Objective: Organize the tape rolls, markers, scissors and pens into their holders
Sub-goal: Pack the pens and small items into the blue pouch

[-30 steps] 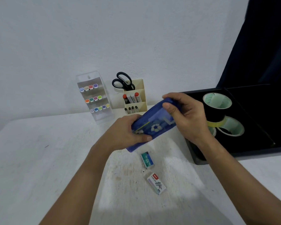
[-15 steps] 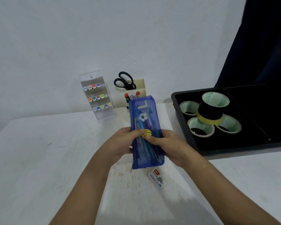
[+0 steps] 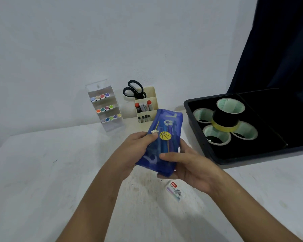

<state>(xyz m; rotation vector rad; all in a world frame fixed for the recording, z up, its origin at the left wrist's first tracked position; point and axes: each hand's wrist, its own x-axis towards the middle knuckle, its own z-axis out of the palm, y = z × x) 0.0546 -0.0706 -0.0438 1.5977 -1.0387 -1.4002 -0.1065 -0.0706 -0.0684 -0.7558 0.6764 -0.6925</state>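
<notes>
A blue see-through pencil pouch [image 3: 166, 135] with a basketball print is held above the table, pens showing inside. My left hand [image 3: 135, 151] grips its left side, thumb by the white zip pull. My right hand [image 3: 187, 165] cups its lower end from below and the right. At the back, a clear tiered holder [image 3: 105, 107] carries coloured markers. A cream holder [image 3: 147, 105] has black scissors [image 3: 134, 89] upright in it, with markers and pens in front. On the right, a black tray [image 3: 199, 137] holds tape rolls [image 3: 227, 116], one stacked on three.
A small box of staples [image 3: 175, 191] lies on the white table [image 3: 42, 172] just under my right hand. A dark curtain [image 3: 278, 41] hangs at the far right above the tray. A white wall stands behind the holders.
The pouch has been turned from lying sideways to pointing away from me and tilted right. My right hand moved from its top to its lower end. The green staple box is now hidden.
</notes>
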